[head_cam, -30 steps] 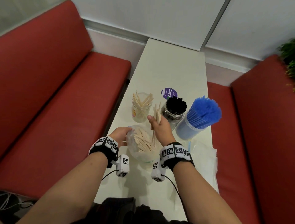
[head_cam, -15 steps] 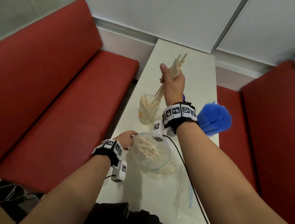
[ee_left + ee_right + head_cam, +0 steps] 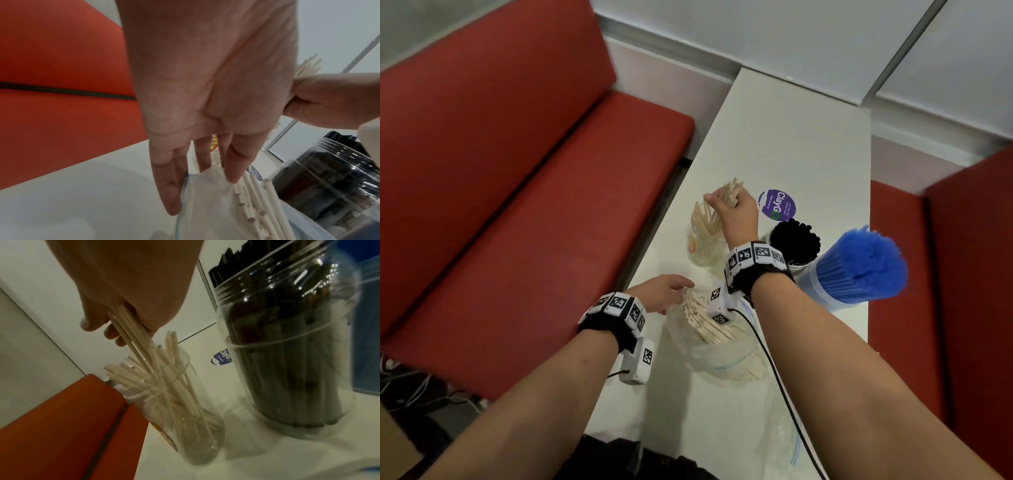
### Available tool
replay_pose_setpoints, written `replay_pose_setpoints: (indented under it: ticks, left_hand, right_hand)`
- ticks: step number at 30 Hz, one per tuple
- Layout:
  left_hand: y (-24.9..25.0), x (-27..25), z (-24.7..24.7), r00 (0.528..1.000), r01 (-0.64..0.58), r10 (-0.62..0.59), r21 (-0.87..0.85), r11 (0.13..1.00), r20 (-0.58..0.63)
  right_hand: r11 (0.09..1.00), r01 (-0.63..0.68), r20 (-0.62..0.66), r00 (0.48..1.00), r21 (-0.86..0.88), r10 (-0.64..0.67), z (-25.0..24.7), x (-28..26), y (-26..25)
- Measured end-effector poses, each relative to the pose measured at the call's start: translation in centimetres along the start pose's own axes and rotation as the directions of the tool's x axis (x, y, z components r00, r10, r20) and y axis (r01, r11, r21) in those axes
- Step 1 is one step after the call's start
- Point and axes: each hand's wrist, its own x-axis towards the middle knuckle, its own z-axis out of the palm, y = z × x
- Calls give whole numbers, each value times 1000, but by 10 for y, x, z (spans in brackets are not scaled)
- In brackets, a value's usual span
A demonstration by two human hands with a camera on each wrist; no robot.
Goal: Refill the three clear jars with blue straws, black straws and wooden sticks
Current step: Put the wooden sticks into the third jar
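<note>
Under the right hand point(image 3: 734, 214): clear jar point(image 3: 176, 405), part-filled; fist grips wooden sticks point(image 3: 131, 331), tips inside. Left hand point(image 3: 205, 97): straight fingers resting on plastic bag point(image 3: 205, 203) mouth.

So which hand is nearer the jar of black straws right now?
Right. The right hand grips a bundle of wooden sticks over the neighbouring sticks jar, just left of the jar of black straws. The left hand is nearer the person, touching the plastic bag.

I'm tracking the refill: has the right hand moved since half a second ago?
Yes. The right hand has come down from high above the stick jar to its mouth, lowering its sticks in.
</note>
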Motion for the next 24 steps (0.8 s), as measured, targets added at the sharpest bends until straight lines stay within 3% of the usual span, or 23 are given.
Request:
replay_pose_setpoints:
  ticks: [5,8,10,12,14,16,18,21,22,24]
  left_hand:
    - [-2,2,-3,999,11,-12,28,1000,38]
    - [-3,4,-4,999,16,-17,36,999,41]
    - [-3,3,-5,999,20,-21,41,999,42]
    - [-2,3,-5,999,21,-23,42,999,45]
    - [-2,2,-5,999,22,-23,37,999,46]
    - [-3,2,-5,999,23,-23,6,1000,35]
    - [-6,3,-2,999,41,-42,-91,995,-14]
    - [-10,5,2,989,75,-102,-222,972,-111]
    - [-11,5,4,988,87,-113,-225,970,-104]
    - [-14,6,6,992,110,-121,-196,974,-46]
  right_hand:
    - [971,238,-75,968,-11,-238,-1,5,-10]
    - [900,388,20,920,-196,-392,3,4,-8]
    - [778,409,230,912,-476,-339,8,0,3]
    - [555,393,361,916,-733,-172,11,-7,20]
    - [411,419,418,903,-810,-98,13,-12,33]
    - [410,442,443,891,-797,-100,12,-13,32]
    - [480,460,396,888,-747,-235,9,-14,22]
    - [629,509,138,829,-587,-542,2,-25,8]
    - [654,522,78,810,-548,-581,0,-32,6]
    - [728,532,82,827,-434,-556,-5,-47,6]
